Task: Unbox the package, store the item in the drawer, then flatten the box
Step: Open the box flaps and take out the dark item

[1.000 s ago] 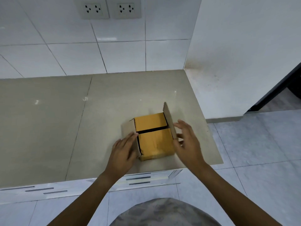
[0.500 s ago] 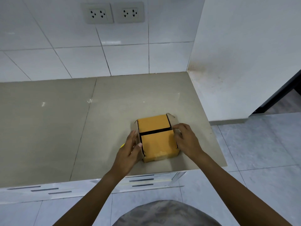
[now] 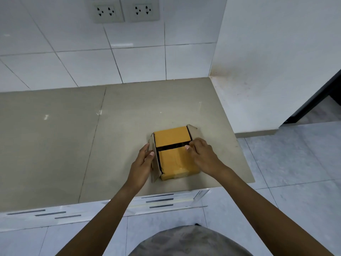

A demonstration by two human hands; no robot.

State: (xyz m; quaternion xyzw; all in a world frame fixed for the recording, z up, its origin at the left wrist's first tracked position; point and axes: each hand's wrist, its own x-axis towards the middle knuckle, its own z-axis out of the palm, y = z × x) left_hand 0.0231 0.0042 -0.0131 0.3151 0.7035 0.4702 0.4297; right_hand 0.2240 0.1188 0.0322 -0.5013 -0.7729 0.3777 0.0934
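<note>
A small cardboard box (image 3: 172, 137) sits on the grey countertop (image 3: 73, 145) near its front right corner. Its two orange-brown inner flaps lie flat with a dark gap between them. Both side flaps are folded outward. My left hand (image 3: 142, 163) rests flat against the left side flap, fingers extended. My right hand (image 3: 203, 156) lies over the box's right side, its fingertips curled at the gap on the edge of the near inner flap. The box's contents are hidden.
White cabinet fronts with dark slots (image 3: 160, 200) run below the counter's front edge. A tiled wall with two sockets (image 3: 125, 11) stands behind. A white wall (image 3: 267, 61) bounds the counter on the right, with grey floor tiles (image 3: 295, 172) beyond.
The right side flap went from upright to folded outward. My right hand moved left from that flap onto the box top at the gap. My left hand stayed by the left flap.
</note>
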